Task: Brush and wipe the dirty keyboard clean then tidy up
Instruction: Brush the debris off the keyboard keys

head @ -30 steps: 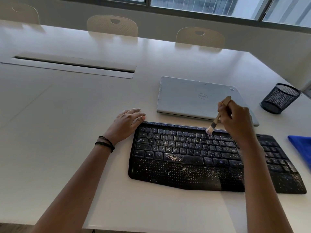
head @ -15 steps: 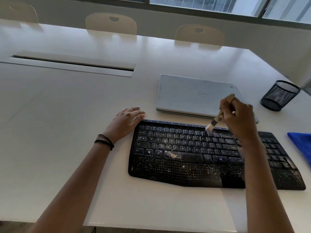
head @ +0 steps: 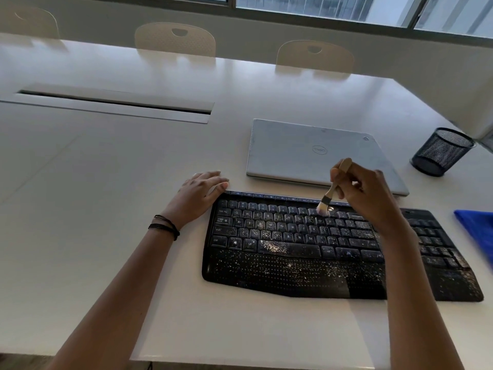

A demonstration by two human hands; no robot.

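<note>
Since half a second ago the right hand [head: 369, 194] has shifted a little to the left and the brush has come down about one key row toward the person. The left hand has not moved.

The right hand's fingers and thumb are curled round the wooden handle of a small paintbrush [head: 336, 180]. The handle tilts up and away, and the pale bristles [head: 323, 210] touch the upper key rows. That slant probably lets the tip flick grit out from between the keys.

The left hand [head: 198, 194] lies flat with its fingers straight on the table [head: 106, 182] and grips nothing. Its fingertips press against the far left corner of the keyboard [head: 293, 268], apparently to stop it sliding under the strokes. Dark cord bracelets [head: 165, 227] circle that wrist.

The black keyboard sits near the table's front edge. White specks still cover its lower keys, space bar and palm rest, so I judge the brushing is at an early stage.

Just behind the keyboard lies a closed silver laptop [head: 301, 166]. Off to the right are a black mesh pen cup [head: 440, 153] and a blue cloth [head: 477, 228], the cloth probably kept there for wiping.

The laptop lid carries the Dell logo [head: 319, 150]. The key legends "tab", "caps lock", "shift" and "ctrl" and some letters can be read. No brand is legible on the keyboard.
</note>
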